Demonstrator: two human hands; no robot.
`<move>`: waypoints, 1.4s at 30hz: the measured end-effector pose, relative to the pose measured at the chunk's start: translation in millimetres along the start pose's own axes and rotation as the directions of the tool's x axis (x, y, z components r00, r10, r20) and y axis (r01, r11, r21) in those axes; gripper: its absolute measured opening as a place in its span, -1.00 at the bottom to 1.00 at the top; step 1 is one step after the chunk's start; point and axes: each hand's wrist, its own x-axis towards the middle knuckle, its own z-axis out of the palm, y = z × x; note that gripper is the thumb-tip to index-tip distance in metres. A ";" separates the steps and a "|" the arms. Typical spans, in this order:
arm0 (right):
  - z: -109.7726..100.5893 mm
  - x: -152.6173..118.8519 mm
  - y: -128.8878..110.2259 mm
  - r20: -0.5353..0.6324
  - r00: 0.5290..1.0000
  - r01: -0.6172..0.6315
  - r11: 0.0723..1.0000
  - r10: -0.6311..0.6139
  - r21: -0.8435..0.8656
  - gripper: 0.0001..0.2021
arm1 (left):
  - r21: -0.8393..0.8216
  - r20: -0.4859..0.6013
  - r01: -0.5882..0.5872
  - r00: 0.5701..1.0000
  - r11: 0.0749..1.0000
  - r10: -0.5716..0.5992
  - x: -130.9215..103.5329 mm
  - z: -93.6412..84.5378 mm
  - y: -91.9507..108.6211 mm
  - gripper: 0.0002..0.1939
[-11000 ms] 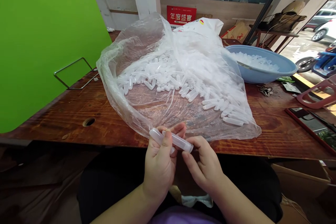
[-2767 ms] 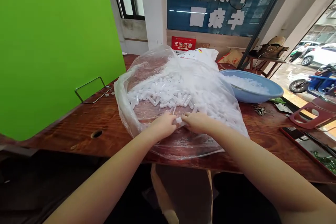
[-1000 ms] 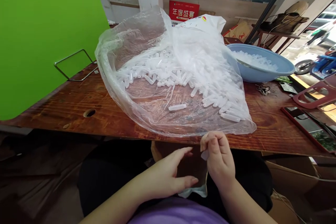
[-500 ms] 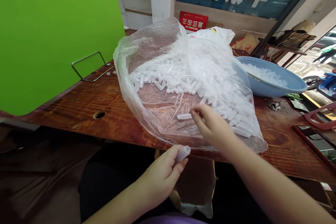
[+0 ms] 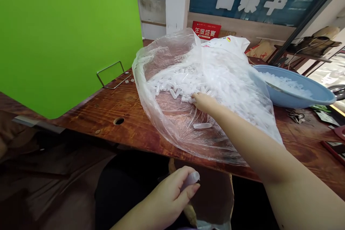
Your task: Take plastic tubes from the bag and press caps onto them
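Observation:
My left hand point(image 5: 172, 196) is closed around a translucent plastic tube point(image 5: 192, 178) below the table's front edge, and the tube's rounded end points up and right. Inside a clear plastic bag point(image 5: 172, 134), my right hand point(image 5: 201, 101) touches the near edge of a pile of small white plastic tubes point(image 5: 178, 79). Its fingers are curled together, and anything between their tips is hidden. A single loose tube point(image 5: 202, 125) lies on the bag's film, nearer to me than the right hand.
A blue basin point(image 5: 296, 99) of white pieces stands right of the bag. Keys point(image 5: 295, 116) lie in front of it. A green panel point(image 5: 67, 43) with a wire handle point(image 5: 113, 75) rises at left. The wooden table point(image 5: 88, 115) has a round hole point(image 5: 119, 121). An open cardboard box point(image 5: 212, 190) sits below.
My right hand has moved away from the loose tube, farther into the bag to the pile. My left hand still holds its tube. The view has shifted left and up.

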 end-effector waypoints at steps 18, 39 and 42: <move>9.6 -215.2 -37.0 -0.347 0.862 0.505 0.579 -0.368 0.640 -0.75 | 0.252 0.110 -0.071 0.993 0.965 0.045 7.3 -4.3 19.3 -0.81; 25.8 -236.7 -32.8 -0.246 0.948 0.311 0.761 -0.203 0.569 -0.60 | 0.464 0.146 -0.068 0.989 0.883 0.000 21.3 20.6 35.2 -0.89; 30.2 -236.3 -29.4 -0.128 0.977 0.213 0.825 -0.172 0.524 -0.38 | 0.488 0.193 -0.095 0.981 0.867 -0.001 21.6 23.0 36.4 -0.85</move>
